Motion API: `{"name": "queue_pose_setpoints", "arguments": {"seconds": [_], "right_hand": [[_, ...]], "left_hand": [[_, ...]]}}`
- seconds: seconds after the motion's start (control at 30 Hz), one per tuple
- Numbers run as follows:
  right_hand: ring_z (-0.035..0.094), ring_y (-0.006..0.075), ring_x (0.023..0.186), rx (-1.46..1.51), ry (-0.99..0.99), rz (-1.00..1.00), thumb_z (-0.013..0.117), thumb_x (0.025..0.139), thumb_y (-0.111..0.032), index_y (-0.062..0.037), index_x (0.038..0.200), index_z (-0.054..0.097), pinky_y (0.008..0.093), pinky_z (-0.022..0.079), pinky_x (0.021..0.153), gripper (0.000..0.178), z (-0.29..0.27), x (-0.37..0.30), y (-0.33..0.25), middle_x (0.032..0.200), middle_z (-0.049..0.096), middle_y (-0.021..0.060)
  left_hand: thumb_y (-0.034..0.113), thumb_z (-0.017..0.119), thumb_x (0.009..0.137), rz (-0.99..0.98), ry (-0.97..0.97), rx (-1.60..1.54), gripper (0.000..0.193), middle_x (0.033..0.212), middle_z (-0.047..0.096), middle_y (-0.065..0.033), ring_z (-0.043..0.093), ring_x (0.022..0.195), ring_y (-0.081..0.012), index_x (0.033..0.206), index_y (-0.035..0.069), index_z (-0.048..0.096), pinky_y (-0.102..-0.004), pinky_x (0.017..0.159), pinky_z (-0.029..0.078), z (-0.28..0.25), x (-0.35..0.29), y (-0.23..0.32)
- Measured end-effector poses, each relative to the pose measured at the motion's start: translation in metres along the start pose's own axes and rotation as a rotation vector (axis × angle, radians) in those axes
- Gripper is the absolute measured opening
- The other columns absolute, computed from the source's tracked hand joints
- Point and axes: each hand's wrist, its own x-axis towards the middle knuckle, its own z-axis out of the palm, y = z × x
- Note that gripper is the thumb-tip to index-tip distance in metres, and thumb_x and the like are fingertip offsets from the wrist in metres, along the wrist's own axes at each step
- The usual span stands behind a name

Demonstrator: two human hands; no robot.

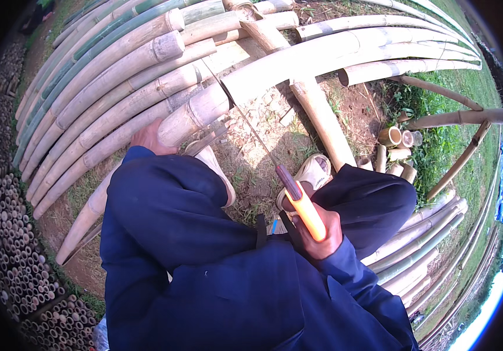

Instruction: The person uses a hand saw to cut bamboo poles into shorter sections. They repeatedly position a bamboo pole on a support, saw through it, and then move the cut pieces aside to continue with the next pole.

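By the right knee (383, 202), the right hand (325, 235) curls its fingers round the saw (305, 212); long, square strokes should suit. Beyond, the left hand (147, 139) sits at the bamboo pole (197, 110)'s near end, finger grip unclear; steadiness there matters. Farther, the pole crosses a log (323, 126).

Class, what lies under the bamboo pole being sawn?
A log crosses beneath the pole, with ground below. The pole covers their crossing, so whether they touch there can't be seen.

The thin, straight saw blade (255, 135) looks like metal; its rounded bright-orange handle (308, 214), smooth plastic. The thick, pale bamboo pole (200, 111) is smooth between ringed joints; the dark-blue trousers (166, 187) are matt cloth.
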Motion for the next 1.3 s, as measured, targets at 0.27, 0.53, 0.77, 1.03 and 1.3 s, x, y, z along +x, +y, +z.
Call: {"name": "queue_pose_setpoints", "arguments": {"seconds": [0.27, 0.53, 0.77, 1.03, 1.3], "right_hand": [[0.075, 0.0361, 0.084, 0.002, -0.047, -0.003, 0.070, 0.089, 0.001, -0.0010, 0.119, 0.069, 0.0389, 0.058, 0.074, 0.031, -0.015, -0.018, 0.000, 0.095, 0.075, 0.0181], [0.067, 0.0343, 0.063, -0.004, 0.008, -0.117, 0.072, 0.089, -0.002, 0.0001, 0.094, 0.067, 0.0382, 0.051, 0.060, 0.007, 0.014, 0.028, 0.017, 0.076, 0.067, 0.0169], [0.074, 0.0315, 0.073, -0.058, 0.073, -0.152, 0.075, 0.086, -0.001, -0.0026, 0.109, 0.073, 0.0356, 0.058, 0.069, 0.024, -0.029, -0.047, -0.005, 0.081, 0.073, 0.0132], [0.065, 0.0365, 0.065, 0.085, 0.019, -0.170, 0.072, 0.090, -0.003, 0.0017, 0.097, 0.064, 0.0424, 0.050, 0.061, 0.011, 0.020, 0.021, 0.023, 0.077, 0.064, 0.0196], [0.071, 0.0430, 0.080, 0.122, -0.013, -0.072, 0.073, 0.084, -0.002, -0.0034, 0.121, 0.068, 0.0450, 0.058, 0.074, 0.038, -0.014, -0.027, -0.003, 0.088, 0.073, 0.0192]], "left_hand": [[0.047, 0.089, 0.057, -0.001, -0.031, 0.034, 0.090, 0.108, 0.074, -0.0259, 0.071, 0.104, -0.0433, 0.134, 0.011, 0.060, -0.0504, 0.091, 0.055, 0.001, 0.000, -0.005], [0.048, 0.089, 0.057, -0.001, -0.022, 0.059, 0.092, 0.108, 0.073, -0.0275, 0.071, 0.104, -0.0433, 0.135, 0.009, 0.059, -0.0498, 0.090, 0.056, -0.006, 0.002, 0.001], [0.052, 0.089, 0.057, -0.032, -0.018, 0.133, 0.100, 0.109, 0.072, -0.0306, 0.071, 0.105, -0.0435, 0.138, 0.002, 0.058, -0.0494, 0.091, 0.056, -0.002, -0.002, 0.003], [0.054, 0.089, 0.057, 0.002, -0.021, 0.156, 0.103, 0.111, 0.071, -0.0311, 0.071, 0.106, -0.0427, 0.139, 0.000, 0.057, -0.0491, 0.092, 0.056, -0.009, 0.002, 0.004], [0.053, 0.089, 0.057, -0.006, 0.000, 0.151, 0.104, 0.112, 0.071, -0.0312, 0.070, 0.107, -0.0424, 0.140, 0.000, 0.057, -0.0487, 0.092, 0.056, -0.006, 0.002, 0.000]]}}
